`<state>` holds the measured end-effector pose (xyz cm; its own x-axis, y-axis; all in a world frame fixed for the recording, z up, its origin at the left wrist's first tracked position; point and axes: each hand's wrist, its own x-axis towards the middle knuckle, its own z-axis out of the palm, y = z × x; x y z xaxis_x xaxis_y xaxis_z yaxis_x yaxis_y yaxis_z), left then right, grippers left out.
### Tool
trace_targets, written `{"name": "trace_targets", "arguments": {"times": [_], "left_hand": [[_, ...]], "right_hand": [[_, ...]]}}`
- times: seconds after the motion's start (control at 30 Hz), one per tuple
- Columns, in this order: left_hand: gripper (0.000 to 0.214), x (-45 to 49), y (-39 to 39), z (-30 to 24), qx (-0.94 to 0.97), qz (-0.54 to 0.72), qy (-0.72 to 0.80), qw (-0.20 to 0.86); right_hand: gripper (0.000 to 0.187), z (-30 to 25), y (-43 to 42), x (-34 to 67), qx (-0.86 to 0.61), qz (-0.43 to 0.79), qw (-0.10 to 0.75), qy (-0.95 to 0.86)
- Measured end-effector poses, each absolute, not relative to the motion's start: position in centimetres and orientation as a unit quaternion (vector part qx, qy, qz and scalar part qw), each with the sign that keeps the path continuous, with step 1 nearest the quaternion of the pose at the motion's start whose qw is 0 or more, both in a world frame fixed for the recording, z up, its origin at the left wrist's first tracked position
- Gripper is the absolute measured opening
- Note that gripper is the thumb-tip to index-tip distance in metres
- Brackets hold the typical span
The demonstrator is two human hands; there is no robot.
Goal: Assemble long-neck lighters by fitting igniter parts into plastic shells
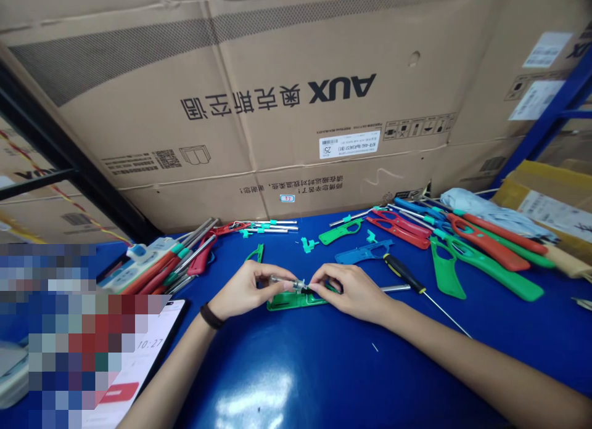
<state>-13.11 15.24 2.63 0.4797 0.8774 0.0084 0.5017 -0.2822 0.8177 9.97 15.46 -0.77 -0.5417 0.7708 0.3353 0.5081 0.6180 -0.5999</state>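
My left hand (247, 287) pinches a thin metal tube (283, 281) near its end. My right hand (348, 288) pinches the small fitting (300, 285) at the tube's tip from the other side. Both hands hover just above a green plastic handle shell (291, 301) that lies flat on the blue table (300, 367). A black band sits on my left wrist. A screwdriver (407, 275) with a black and yellow grip lies just right of my right hand, its long shaft running toward the near right.
Red, green and blue handle shells (467, 256) are heaped at the right. Finished pieces with metal tubes (185, 259) lie at the left. A phone (148, 349) rests at the near left. A large cardboard box (277, 96) stands behind the table.
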Motion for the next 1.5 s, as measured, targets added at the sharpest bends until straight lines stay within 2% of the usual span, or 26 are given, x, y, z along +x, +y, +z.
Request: {"name": "trace_targets", "arguments": {"times": [1.5], "left_hand": [[0.032,-13.35,15.26,2.56,0.769,0.236,0.452,0.385]], "right_hand": [[0.010,-0.67,15.34,10.00,-0.377,0.211,0.302,-0.849]]}}
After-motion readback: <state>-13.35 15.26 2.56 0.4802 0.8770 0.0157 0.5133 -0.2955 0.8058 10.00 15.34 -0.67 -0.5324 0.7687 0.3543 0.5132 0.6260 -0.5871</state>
